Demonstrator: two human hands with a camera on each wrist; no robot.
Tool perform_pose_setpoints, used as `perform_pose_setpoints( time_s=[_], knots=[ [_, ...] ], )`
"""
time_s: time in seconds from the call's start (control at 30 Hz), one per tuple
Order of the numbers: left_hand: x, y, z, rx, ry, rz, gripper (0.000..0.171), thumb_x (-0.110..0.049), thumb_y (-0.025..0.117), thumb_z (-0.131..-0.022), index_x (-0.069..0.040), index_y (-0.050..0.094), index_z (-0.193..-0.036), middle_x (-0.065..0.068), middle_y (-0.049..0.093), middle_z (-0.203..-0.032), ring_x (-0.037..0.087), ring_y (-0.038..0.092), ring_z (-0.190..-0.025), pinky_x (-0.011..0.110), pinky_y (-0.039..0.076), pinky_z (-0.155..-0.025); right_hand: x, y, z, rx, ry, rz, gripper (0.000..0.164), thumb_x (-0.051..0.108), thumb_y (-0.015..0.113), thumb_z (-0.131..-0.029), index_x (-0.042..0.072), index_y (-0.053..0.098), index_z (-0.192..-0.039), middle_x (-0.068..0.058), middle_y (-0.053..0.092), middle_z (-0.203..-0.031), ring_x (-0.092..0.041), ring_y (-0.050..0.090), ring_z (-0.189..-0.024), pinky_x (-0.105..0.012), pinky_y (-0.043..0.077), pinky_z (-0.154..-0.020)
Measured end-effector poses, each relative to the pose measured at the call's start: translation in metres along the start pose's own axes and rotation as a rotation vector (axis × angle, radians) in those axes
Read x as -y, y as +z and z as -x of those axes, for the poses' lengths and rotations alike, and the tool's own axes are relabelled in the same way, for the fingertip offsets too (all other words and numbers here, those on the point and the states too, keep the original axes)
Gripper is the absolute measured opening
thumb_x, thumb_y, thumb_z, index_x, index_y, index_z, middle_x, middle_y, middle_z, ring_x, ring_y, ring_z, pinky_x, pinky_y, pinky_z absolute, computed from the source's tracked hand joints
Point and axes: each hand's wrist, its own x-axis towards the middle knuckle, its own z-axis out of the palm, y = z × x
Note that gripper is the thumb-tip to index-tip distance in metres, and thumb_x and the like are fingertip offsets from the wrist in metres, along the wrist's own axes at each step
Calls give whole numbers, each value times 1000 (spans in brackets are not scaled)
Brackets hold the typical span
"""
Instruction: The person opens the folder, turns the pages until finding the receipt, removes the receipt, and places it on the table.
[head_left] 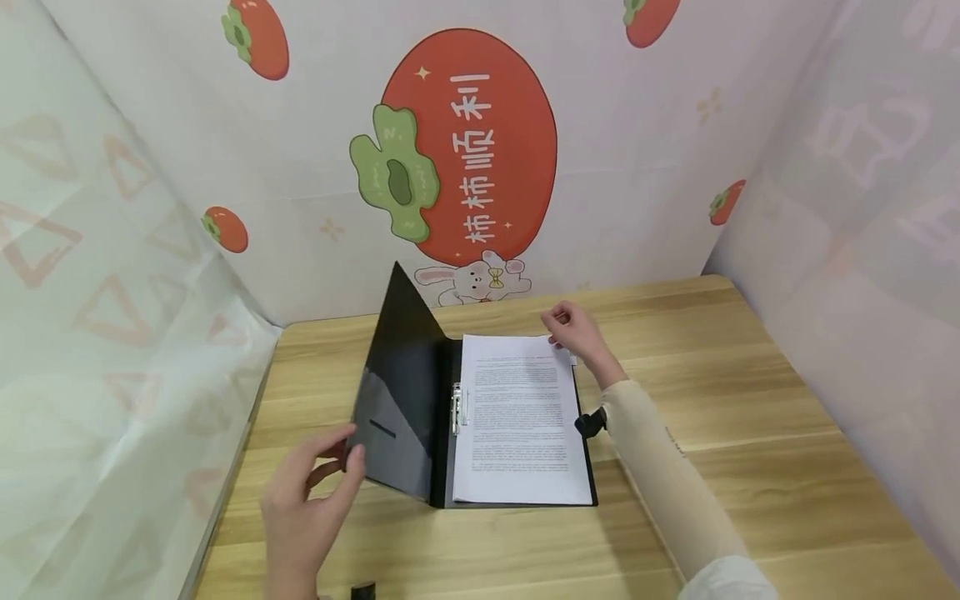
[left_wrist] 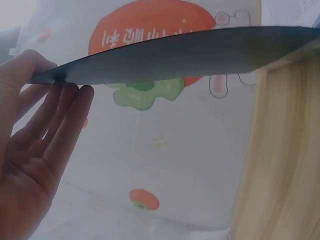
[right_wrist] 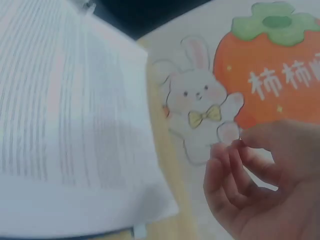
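Observation:
A black folder [head_left: 442,417] lies on the table with its cover [head_left: 401,379] raised on the left. My left hand [head_left: 311,496] pinches the cover's outer edge between thumb and fingers; the left wrist view shows the cover [left_wrist: 160,57] edge-on in that hand [left_wrist: 37,130]. Inside lie printed sheets [head_left: 517,425] beside a metal clip [head_left: 456,408]. Above their upper right corner is my right hand [head_left: 577,333], fingers loosely curled. In the right wrist view this hand [right_wrist: 265,185] is apart from the sheets [right_wrist: 85,125], with nothing visible between its fingertips.
The wooden table [head_left: 712,400] extends right of the folder. A white cloth backdrop [head_left: 630,167] with a large printed persimmon [head_left: 517,150] stands behind it. Another cloth hangs along the left side [head_left: 112,333]. A small pale tab [head_left: 573,360] sticks out at the folder's right edge.

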Motion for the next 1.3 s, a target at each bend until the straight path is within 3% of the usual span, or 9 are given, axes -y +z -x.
perform_pose_setpoints(
  time_s=[0.27,0.43,0.67,0.9,1.07,1.23,1.3],
  knots=[
    [27,-28,14,-23,-171,-156,39,15,79,-81,-1,78,-117,16,73,-100,-2,66,-91,9,53,-76,-25,-6,-4,-63,32,180,29,24,63,-106,-4,64,-113,-22,67,-109,-32,64,-93,-34,53,-74],
    [41,-39,19,-30,-233,-237,35,9,79,-85,0,77,-119,16,74,-103,-6,64,-91,9,53,-75,-42,-7,-7,-96,74,170,28,21,66,-104,-4,63,-117,-23,67,-114,-34,63,-102,-37,54,-80],
    [59,-51,31,-45,-298,-422,34,9,82,-85,2,77,-117,17,73,-99,-16,54,-86,1,46,-72,-53,-6,-9,-104,102,172,35,22,68,-103,-4,63,-125,-24,67,-119,-35,63,-106,-41,54,-88],
    [82,-56,48,-44,-432,-460,28,3,81,-87,2,77,-115,20,75,-99,-22,51,-79,0,45,-67,-58,-3,-6,-88,105,156,36,21,68,-103,-4,62,-128,-24,67,-119,-35,64,-106,-41,53,-87],
    [97,-58,62,34,-585,-513,28,-6,80,-93,-1,76,-120,20,75,-101,-11,56,-76,0,42,-62,-58,-1,-4,-87,109,133,34,19,67,-103,-2,61,-129,-22,66,-119,-34,62,-106,-39,53,-86],
    [112,-59,74,128,-670,-506,28,-7,76,-96,1,72,-123,24,75,-104,16,71,-78,4,45,-62,-58,0,-4,-86,96,110,32,16,68,-103,-1,61,-129,-22,66,-118,-34,63,-104,-38,55,-84],
    [117,-60,78,166,-690,-499,29,-8,74,-98,3,71,-124,28,74,-105,30,74,-81,15,53,-65,-58,0,-4,-81,84,109,31,15,68,-103,-1,60,-129,-23,67,-118,-34,65,-103,-38,56,-82]
  ],
)
